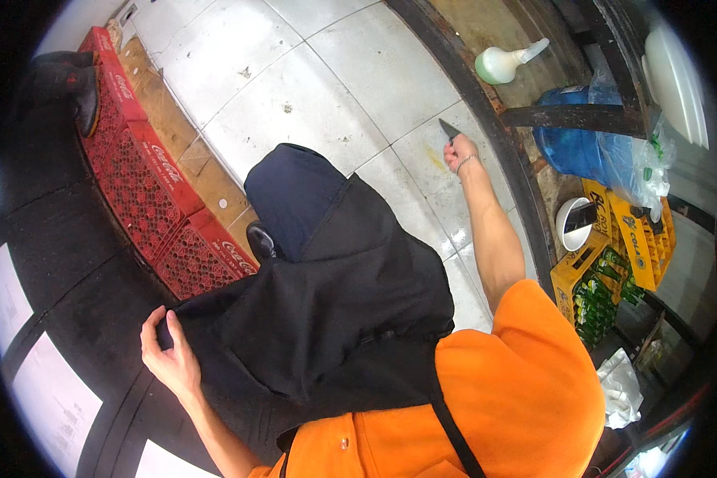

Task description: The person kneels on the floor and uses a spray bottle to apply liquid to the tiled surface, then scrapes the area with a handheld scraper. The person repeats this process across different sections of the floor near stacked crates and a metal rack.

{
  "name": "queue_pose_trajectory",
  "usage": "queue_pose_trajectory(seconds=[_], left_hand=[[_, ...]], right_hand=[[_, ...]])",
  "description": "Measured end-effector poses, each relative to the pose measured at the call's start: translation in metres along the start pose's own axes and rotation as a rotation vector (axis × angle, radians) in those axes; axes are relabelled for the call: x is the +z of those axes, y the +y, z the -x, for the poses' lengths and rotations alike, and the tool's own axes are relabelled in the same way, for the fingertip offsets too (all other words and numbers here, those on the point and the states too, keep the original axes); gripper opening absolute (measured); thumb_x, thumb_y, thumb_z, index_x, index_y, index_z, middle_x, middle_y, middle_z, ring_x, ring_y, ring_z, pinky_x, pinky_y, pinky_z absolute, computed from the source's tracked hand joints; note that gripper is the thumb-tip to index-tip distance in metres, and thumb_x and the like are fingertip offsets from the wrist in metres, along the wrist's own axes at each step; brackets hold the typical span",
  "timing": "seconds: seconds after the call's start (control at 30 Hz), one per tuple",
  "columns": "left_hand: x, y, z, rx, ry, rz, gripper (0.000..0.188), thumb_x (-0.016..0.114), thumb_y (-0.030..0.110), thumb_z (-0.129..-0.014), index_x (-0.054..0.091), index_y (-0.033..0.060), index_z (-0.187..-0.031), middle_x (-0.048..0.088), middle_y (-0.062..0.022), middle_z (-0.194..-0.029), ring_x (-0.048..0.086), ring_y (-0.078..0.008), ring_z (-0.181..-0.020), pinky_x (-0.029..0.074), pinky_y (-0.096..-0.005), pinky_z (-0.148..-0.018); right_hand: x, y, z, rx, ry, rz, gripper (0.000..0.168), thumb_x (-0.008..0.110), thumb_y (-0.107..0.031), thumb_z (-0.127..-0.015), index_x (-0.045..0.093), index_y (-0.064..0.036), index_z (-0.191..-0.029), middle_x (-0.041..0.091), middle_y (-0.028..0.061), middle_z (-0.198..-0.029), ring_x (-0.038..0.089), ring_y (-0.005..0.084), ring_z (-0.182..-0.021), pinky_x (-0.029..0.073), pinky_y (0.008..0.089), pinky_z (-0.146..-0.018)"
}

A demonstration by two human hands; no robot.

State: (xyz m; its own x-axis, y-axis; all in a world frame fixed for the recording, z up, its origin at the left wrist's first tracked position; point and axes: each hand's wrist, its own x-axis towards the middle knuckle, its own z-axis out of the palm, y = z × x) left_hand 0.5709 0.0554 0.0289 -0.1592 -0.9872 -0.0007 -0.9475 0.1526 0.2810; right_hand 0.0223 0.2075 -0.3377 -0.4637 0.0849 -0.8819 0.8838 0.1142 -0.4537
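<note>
My right hand (461, 152) reaches down over the white tile floor (334, 77), gripping a small knife (448, 128) with a dark blade. The blade points away from me; I cannot tell whether its tip touches the floor. A yellowish smear (436, 159) marks the tile beside the hand. My left hand (173, 357) rests at my knee on the dark trousers, beside the black apron (328, 310). Its thumb and fingers are apart, with no object between them.
Red Coca-Cola crates (137, 179) line the left side, with black shoes (86, 89) on them. Along the right, a dark metal rack holds a pump bottle (499, 64), a blue water jug (567, 140), a white bowl (566, 236) with a phone (581, 217), and yellow crates (645, 239) with green bottles (597, 305).
</note>
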Motion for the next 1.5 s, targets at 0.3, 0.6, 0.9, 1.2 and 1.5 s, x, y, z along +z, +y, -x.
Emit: queue_pose_trajectory(seconds=[0.3, 0.6, 0.9, 1.2, 1.5], left_hand=[[-0.001, 0.0, 0.003, -0.02, 0.019, 0.012, 0.024, 0.064, 0.02, -0.092, 0.067, -0.0022, -0.1, 0.07, -0.0151, -0.097, 0.066, -0.0265, -0.092, 0.047, -0.0359, -0.088], [0.001, 0.005, -0.002, -0.023, -0.013, -0.007, 0.022, 0.065, 0.019, -0.091, 0.067, -0.0018, -0.1, 0.07, -0.0148, -0.097, 0.066, -0.026, -0.093, 0.047, -0.0363, -0.089], [0.003, 0.005, -0.004, -0.015, -0.001, 0.008, 0.023, 0.065, 0.02, -0.092, 0.068, -0.002, -0.099, 0.07, -0.0148, -0.096, 0.066, -0.0259, -0.09, 0.048, -0.0351, -0.087], [0.004, -0.002, -0.002, -0.031, 0.011, 0.016, 0.023, 0.065, 0.019, -0.092, 0.068, -0.0018, -0.099, 0.071, -0.0147, -0.096, 0.066, -0.0254, -0.091, 0.048, -0.0356, -0.087], [-0.002, 0.002, 0.003, -0.025, -0.023, -0.024, 0.02, 0.065, 0.016, -0.09, 0.067, -0.0015, -0.099, 0.07, -0.0141, -0.1, 0.065, -0.0264, -0.095, 0.047, -0.0361, -0.09]], right_hand=[[-0.079, 0.181, 0.076, -0.246, -0.295, 0.837, 0.018, 0.052, -0.022, -0.09, 0.054, -0.006, -0.082, 0.053, 0.0042, -0.062, 0.048, 0.0135, -0.047, 0.034, 0.0297, -0.037], [-0.095, 0.163, 0.08, -0.308, -0.322, 1.297, 0.039, 0.053, -0.036, -0.092, 0.064, 0.0, -0.082, 0.062, 0.0072, -0.063, 0.058, 0.0151, -0.048, 0.042, 0.0329, -0.042], [-0.069, 0.129, 0.088, -0.233, -0.341, 1.272, 0.039, 0.053, -0.037, -0.093, 0.064, -0.002, -0.081, 0.06, 0.0056, -0.061, 0.056, 0.015, -0.045, 0.04, 0.0318, -0.039], [-0.058, 0.129, 0.089, -0.2, -0.351, 1.215, 0.036, 0.055, -0.033, -0.092, 0.062, 0.001, -0.08, 0.055, 0.005, -0.057, 0.051, 0.0152, -0.042, 0.038, 0.0318, -0.037], [-0.036, 0.168, 0.062, -0.471, -0.352, 1.355, 0.043, 0.053, -0.038, -0.093, 0.065, 0.002, -0.083, 0.065, 0.0107, -0.065, 0.062, 0.0177, -0.052, 0.046, 0.0346, -0.046]])
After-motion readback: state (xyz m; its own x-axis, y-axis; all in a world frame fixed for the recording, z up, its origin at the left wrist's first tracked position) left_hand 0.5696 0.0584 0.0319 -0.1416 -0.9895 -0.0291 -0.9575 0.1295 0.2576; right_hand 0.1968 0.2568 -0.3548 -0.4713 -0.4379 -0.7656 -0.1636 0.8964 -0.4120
